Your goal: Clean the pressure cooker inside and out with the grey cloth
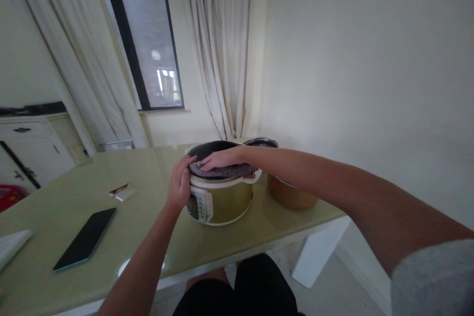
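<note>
An electric cooker (231, 202) with a yellow-green body, white trim and a button panel at its front left stands near the table's edge. My left hand (180, 182) grips its left side, fingertips up at the dark rim. Over the cooker's top lies a fuzzy grey cloth (222, 172). My right hand (224, 158) reaches across from the right and presses this cloth down, fingers stretched forward. The right forearm covers part of what lies behind it.
Close to the cooker's right are a brown round pot (291, 195) and a dark-rimmed vessel (262, 142), both partly behind my arm. A black tablet (87, 238) and a small packet (125, 192) lie left on the greenish table (148, 237). A wall bounds the right.
</note>
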### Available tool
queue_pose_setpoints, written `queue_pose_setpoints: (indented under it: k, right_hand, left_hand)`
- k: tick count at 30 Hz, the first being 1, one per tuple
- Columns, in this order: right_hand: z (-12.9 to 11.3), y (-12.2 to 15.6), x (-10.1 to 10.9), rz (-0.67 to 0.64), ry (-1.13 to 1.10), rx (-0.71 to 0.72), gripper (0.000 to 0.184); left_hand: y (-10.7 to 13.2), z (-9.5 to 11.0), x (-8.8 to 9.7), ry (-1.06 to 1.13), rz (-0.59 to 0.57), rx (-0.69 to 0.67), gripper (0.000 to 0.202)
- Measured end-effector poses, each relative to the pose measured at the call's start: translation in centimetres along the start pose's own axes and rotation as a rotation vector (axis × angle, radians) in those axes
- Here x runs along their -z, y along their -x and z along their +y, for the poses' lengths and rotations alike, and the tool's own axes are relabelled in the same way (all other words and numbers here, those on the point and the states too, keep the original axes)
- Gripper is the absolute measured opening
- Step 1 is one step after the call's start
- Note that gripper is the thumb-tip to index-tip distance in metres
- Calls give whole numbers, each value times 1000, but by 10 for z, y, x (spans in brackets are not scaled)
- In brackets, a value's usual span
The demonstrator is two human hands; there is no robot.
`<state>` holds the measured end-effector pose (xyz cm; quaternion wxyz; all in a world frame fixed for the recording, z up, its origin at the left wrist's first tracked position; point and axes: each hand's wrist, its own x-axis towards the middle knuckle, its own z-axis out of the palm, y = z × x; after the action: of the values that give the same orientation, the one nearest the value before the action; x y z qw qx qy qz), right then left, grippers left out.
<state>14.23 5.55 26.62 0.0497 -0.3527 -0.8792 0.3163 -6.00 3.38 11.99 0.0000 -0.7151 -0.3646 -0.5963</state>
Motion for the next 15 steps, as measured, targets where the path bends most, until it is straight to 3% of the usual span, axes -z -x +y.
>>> queue_pose_setpoints:
  k: [3,6,8,12,13,15]
  right_hand:
    - [10,12,13,-158,102,-18,25]
    - [16,10,17,-212,202,6,20]
    - [14,-1,5,-151,212,81,21]
    - [5,-20,-25,195,212,151,26]
    - [5,-20,-27,216,214,166,27]
    - [10,-13,-22,116,220,205,29]
  left_hand:
    - [1,-2,0,6,-13,-9,50]
    - [2,0,-2,17,10,-4,49]
    - [3,0,-4,21,34,-7,49]
    - [3,-2,-4,22,35,-35,49]
    - [3,-2,-4,15,22,-36,49]
    - [2,-3,-3,2,-5,-28,49]
